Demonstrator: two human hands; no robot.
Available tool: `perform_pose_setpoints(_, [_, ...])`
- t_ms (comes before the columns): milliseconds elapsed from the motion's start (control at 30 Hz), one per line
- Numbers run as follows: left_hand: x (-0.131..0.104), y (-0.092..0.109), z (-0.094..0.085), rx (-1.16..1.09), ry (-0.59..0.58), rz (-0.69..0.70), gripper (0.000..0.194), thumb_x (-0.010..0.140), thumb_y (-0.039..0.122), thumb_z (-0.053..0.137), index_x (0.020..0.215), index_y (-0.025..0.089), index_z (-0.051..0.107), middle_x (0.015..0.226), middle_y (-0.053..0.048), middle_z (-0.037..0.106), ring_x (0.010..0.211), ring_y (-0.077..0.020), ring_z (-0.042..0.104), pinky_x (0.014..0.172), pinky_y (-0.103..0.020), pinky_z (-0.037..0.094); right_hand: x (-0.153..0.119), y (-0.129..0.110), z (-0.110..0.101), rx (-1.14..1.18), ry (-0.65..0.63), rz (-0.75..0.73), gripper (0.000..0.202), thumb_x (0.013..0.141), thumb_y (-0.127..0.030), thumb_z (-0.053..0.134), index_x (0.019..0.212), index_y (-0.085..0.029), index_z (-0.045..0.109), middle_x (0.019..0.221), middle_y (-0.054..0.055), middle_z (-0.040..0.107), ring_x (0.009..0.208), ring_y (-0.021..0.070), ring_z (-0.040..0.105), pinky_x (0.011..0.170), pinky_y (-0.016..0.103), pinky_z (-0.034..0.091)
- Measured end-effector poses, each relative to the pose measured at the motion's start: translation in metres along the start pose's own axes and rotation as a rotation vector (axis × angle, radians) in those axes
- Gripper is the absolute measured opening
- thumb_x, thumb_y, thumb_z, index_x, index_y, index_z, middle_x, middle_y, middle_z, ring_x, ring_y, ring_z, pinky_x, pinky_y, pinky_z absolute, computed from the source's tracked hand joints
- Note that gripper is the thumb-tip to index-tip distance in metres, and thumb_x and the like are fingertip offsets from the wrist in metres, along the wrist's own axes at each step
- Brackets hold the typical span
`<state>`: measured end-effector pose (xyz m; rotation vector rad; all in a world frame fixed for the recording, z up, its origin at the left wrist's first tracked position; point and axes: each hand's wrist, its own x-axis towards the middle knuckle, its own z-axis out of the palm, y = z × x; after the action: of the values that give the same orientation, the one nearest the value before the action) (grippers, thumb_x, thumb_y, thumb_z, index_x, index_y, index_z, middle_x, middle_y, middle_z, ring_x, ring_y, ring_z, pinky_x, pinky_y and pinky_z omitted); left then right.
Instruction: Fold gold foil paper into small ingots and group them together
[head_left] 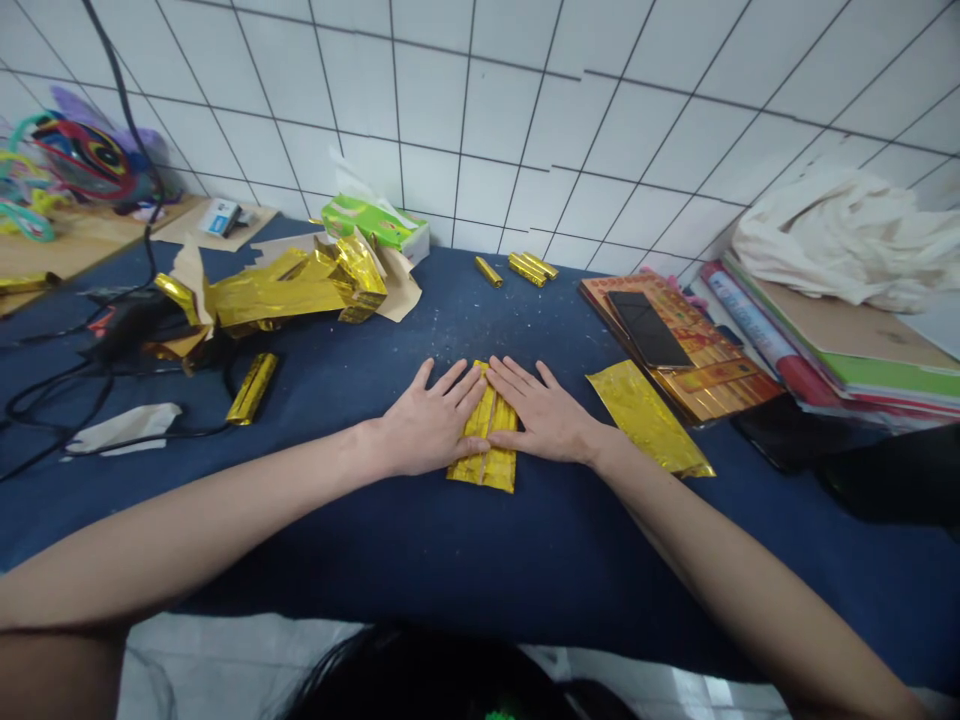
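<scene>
Blue cloth [375, 560] covers the surface [555, 560], gold rolls [528, 270] at one o'clock. My left hand [435, 422] and right hand [549, 416] lie uncurled on folded gold foil [499, 472], presumably flattening it.

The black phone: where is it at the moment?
In the head view, the black phone lies on the patterned orange-and-gold stack, to the right of the hands and just beyond the flat gold piece.
</scene>
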<state>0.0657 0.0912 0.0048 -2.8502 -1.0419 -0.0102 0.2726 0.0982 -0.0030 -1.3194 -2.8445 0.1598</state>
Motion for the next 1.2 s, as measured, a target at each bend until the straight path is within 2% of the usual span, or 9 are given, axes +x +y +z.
perform_pose_setpoints(233, [-0.017, 0.004, 0.001, -0.004, 0.018, 0.029, 0.07, 0.087, 0.056, 0.027, 0.136, 0.006, 0.031, 0.143, -0.018, 0.027, 0.134, -0.03, 0.019, 0.105, -0.056, 0.014, 0.0, -0.001, -0.001, 0.006, -0.005, 0.012, 0.085, 0.078, -0.071, 0.026, 0.143, -0.017, 0.011, 0.149, 0.009, 0.013, 0.136, 0.0288, 0.013, 0.105, 0.058, 0.013])
perform_pose_setpoints(367, [-0.028, 0.009, -0.009, -0.067, 0.002, 0.093, 0.07, 0.085, 0.059, 0.032, 0.133, 0.008, 0.037, 0.14, -0.016, 0.035, 0.133, -0.0283, 0.024, 0.106, -0.054, 0.012, 0.0, -0.002, -0.003, 0.006, -0.005, 0.012, 0.084, 0.079, -0.07, 0.026, 0.143, -0.017, 0.011, 0.149, 0.009, 0.014, 0.136, 0.0288, 0.014, 0.105, 0.058, 0.014])
perform_pose_setpoints(500, [-0.029, 0.02, -0.023, -0.137, -0.003, 0.092, 0.063, 0.083, 0.057, 0.041, 0.125, 0.011, 0.047, 0.131, -0.014, 0.048, 0.124, -0.0246, 0.04, 0.106, -0.042, 0.025, -0.001, -0.002, -0.003, -0.003, -0.002, 0.009, 0.082, 0.08, -0.068, 0.026, 0.143, -0.018, 0.012, 0.149, 0.01, 0.015, 0.136, 0.0287, 0.015, 0.105, 0.057, 0.015])
perform_pose_setpoints(633, [-0.025, 0.029, -0.025, -0.165, 0.006, 0.127, 0.062, 0.08, 0.056, 0.047, 0.121, 0.009, 0.049, 0.124, -0.015, 0.054, 0.115, -0.0253, 0.05, 0.097, -0.035, 0.037, -0.002, -0.001, -0.001, -0.019, 0.012, -0.003, 0.078, 0.082, -0.064, 0.026, 0.143, -0.017, 0.01, 0.149, 0.01, 0.015, 0.135, 0.0286, 0.016, 0.105, 0.058, 0.015])
perform_pose_setpoints(867, [-0.024, 0.031, -0.018, -0.178, 0.041, 0.119, 0.063, 0.078, 0.055, 0.052, 0.12, 0.008, 0.048, 0.122, -0.014, 0.055, 0.114, -0.0257, 0.05, 0.094, -0.035, 0.04, 0.0, 0.0, 0.002, 0.032, 0.016, 0.026, 0.083, 0.08, -0.06, 0.036, 0.143, -0.014, 0.006, 0.149, 0.01, 0.011, 0.136, 0.0264, 0.013, 0.107, 0.055, 0.012])
perform_pose_setpoints(1000, [-0.024, 0.032, -0.015, -0.158, 0.061, 0.133, 0.064, 0.077, 0.056, 0.051, 0.118, 0.008, 0.05, 0.12, -0.014, 0.056, 0.112, -0.0255, 0.051, 0.095, -0.036, 0.04, -0.004, 0.003, -0.006, 0.166, 0.02, 0.033, 0.091, 0.074, -0.061, 0.048, 0.143, -0.015, 0.009, 0.149, 0.012, 0.011, 0.136, 0.0264, 0.013, 0.108, 0.054, 0.009])
perform_pose_setpoints(1100, [-0.023, 0.031, -0.013, -0.15, 0.077, 0.136, 0.065, 0.077, 0.059, 0.05, 0.117, 0.007, 0.051, 0.116, -0.013, 0.057, 0.109, -0.0251, 0.052, 0.095, -0.035, 0.04, -0.009, 0.006, -0.015, 0.373, 0.107, 0.063, 0.079, 0.078, -0.056, 0.048, 0.141, -0.016, 0.022, 0.148, 0.012, 0.018, 0.135, 0.0237, 0.017, 0.108, 0.05, 0.017])
perform_pose_setpoints(1200, [-0.022, 0.03, -0.013, -0.135, 0.093, 0.145, 0.068, 0.075, 0.06, 0.05, 0.116, 0.006, 0.052, 0.114, -0.014, 0.058, 0.109, -0.026, 0.051, 0.099, -0.037, 0.035, -0.012, 0.004, -0.018, 0.471, 0.309, 0.121, 0.052, 0.086, -0.041, 0.043, 0.132, -0.019, 0.04, 0.141, 0.01, 0.037, 0.13, 0.0199, 0.032, 0.106, 0.046, 0.025])
